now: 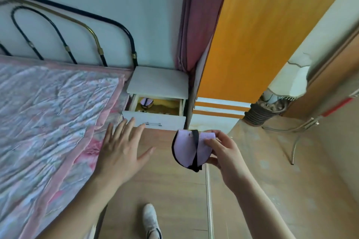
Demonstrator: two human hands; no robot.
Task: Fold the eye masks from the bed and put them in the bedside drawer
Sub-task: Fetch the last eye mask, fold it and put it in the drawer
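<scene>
My right hand [223,151] pinches a folded lilac eye mask [187,149] with black trim and a black strap, held in the air in front of the bedside drawer. The white drawer [153,120] is pulled open and another folded lilac mask [146,102] lies at its back left. With fingers spread and nothing in it, my left hand [121,149] hovers just short of the drawer front, by the bed's edge. The bed [48,118] with a pink flowered cover fills the left.
A white bedside table [159,81] stands between the metal headboard [68,31] and an orange wardrobe [258,35]. A pink curtain [196,15] hangs behind it. A fan base [260,112] stands on the wooden floor at right. My shoe [151,221] is below.
</scene>
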